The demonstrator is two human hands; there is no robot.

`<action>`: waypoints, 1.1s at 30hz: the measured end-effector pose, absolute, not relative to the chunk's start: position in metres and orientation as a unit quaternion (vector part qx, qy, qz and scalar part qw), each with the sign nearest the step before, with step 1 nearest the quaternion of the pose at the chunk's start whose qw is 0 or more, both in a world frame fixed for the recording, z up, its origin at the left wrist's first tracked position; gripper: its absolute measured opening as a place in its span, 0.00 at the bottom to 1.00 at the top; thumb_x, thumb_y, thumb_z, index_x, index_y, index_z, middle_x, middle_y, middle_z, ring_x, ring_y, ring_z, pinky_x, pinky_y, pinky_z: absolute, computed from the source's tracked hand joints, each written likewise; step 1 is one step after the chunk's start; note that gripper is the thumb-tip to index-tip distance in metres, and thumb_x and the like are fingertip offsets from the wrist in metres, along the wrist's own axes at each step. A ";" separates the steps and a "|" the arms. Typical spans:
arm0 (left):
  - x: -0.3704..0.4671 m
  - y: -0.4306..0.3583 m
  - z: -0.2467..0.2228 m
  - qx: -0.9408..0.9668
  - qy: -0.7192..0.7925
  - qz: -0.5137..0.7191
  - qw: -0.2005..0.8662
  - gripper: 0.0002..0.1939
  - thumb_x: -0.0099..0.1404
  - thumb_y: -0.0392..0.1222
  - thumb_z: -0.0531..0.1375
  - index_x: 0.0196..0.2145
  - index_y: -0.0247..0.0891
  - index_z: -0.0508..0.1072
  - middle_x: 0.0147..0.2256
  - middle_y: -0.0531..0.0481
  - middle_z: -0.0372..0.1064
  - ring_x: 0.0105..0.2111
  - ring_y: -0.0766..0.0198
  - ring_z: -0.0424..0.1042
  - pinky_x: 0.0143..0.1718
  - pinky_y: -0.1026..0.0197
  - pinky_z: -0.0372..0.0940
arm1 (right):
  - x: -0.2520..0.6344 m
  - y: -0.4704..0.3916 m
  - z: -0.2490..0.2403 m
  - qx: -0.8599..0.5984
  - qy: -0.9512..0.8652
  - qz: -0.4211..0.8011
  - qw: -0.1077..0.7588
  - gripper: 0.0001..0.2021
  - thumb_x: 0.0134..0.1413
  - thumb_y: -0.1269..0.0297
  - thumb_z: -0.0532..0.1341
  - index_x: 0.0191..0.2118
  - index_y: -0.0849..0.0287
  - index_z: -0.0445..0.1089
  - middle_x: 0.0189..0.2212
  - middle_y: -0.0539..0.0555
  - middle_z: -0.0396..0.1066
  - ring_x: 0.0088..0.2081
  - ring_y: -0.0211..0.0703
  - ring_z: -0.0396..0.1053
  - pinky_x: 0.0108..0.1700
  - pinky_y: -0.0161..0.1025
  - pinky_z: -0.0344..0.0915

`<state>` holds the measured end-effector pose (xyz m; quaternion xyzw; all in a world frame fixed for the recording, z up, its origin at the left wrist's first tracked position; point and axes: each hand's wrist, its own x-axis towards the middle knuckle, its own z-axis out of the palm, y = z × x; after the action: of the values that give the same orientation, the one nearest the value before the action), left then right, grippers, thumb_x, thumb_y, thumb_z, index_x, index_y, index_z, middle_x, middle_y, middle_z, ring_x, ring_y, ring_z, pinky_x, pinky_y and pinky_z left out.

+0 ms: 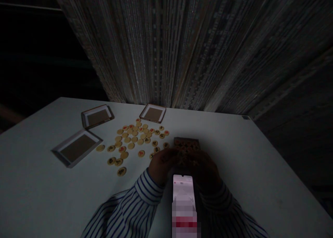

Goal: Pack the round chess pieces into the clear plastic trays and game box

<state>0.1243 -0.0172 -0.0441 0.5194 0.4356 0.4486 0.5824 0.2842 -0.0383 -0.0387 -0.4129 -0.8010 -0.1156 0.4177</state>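
A small box (186, 140) filled with round xiangqi pieces sits in front of me in deep shadow. My left hand (161, 163) is at its left side, fingers bent inward over the pieces. On the right side, my right hand (206, 167) reaches over the box's near right part; its fingertips are too dark to make out. Many loose round pieces (134, 139), with red or black characters or blank sides up, lie scattered to the left of the box. A lit phone (183, 200) is between my forearms, just nearer than the box.
Three shallow open trays or lids stand on the white table (249, 168): one at the left (78, 148), one at the back left (97, 116), one at the back middle (153, 113). A striped curtain (166, 47) hangs behind. A small dark item (245, 117) lies at the back right.
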 end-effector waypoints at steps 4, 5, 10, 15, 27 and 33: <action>0.125 -0.017 -0.043 0.515 0.433 0.439 0.596 0.11 0.50 0.39 0.59 0.33 0.36 0.75 0.33 0.47 0.75 0.34 0.59 0.73 0.36 0.60 0.68 | 0.283 -0.039 -0.036 -0.411 -0.809 -0.127 0.399 0.05 0.52 0.68 0.57 0.34 0.57 0.69 0.31 0.54 0.71 0.36 0.42 0.67 0.34 0.40 0.68; 0.125 -0.017 -0.043 0.517 0.430 0.437 0.597 0.11 0.50 0.40 0.59 0.33 0.36 0.75 0.33 0.48 0.75 0.33 0.59 0.73 0.36 0.60 0.68 | 0.283 -0.039 -0.036 -0.411 -0.811 -0.126 0.395 0.05 0.52 0.68 0.57 0.35 0.57 0.70 0.32 0.55 0.71 0.36 0.42 0.67 0.35 0.41 0.68; 0.125 -0.019 -0.038 0.526 0.413 0.439 0.600 0.11 0.51 0.39 0.59 0.34 0.36 0.75 0.33 0.48 0.75 0.34 0.59 0.73 0.36 0.60 0.68 | 0.280 -0.038 -0.036 -0.408 -0.813 -0.111 0.399 0.10 0.52 0.66 0.56 0.42 0.58 0.67 0.34 0.56 0.71 0.37 0.43 0.68 0.36 0.41 0.68; 0.126 -0.020 -0.035 0.544 0.438 0.434 0.569 0.09 0.50 0.39 0.60 0.31 0.36 0.74 0.30 0.49 0.75 0.31 0.61 0.73 0.34 0.62 0.68 | 0.281 -0.037 -0.039 -0.423 -0.807 -0.074 0.406 0.12 0.51 0.63 0.58 0.42 0.59 0.66 0.34 0.57 0.71 0.37 0.43 0.68 0.36 0.41 0.68; 0.119 -0.011 -0.053 0.517 0.494 0.472 0.515 0.11 0.52 0.43 0.58 0.32 0.35 0.74 0.30 0.45 0.74 0.30 0.61 0.72 0.31 0.62 0.67 | 0.314 -0.032 -0.030 -0.506 -0.748 -0.036 0.427 0.11 0.46 0.70 0.57 0.39 0.59 0.64 0.31 0.55 0.70 0.32 0.41 0.68 0.33 0.40 0.67; 0.119 -0.011 -0.051 0.536 0.528 0.471 0.461 0.12 0.52 0.44 0.57 0.31 0.35 0.73 0.29 0.46 0.74 0.28 0.61 0.72 0.29 0.61 0.67 | 0.323 -0.025 -0.025 -0.520 -0.777 -0.065 0.350 0.11 0.47 0.68 0.56 0.39 0.60 0.65 0.28 0.54 0.70 0.30 0.40 0.67 0.32 0.39 0.64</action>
<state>0.1191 -0.0110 -0.0512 0.5364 0.5276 0.4707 0.4608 0.3231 -0.0247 -0.0250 -0.5198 -0.7766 -0.0652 0.3500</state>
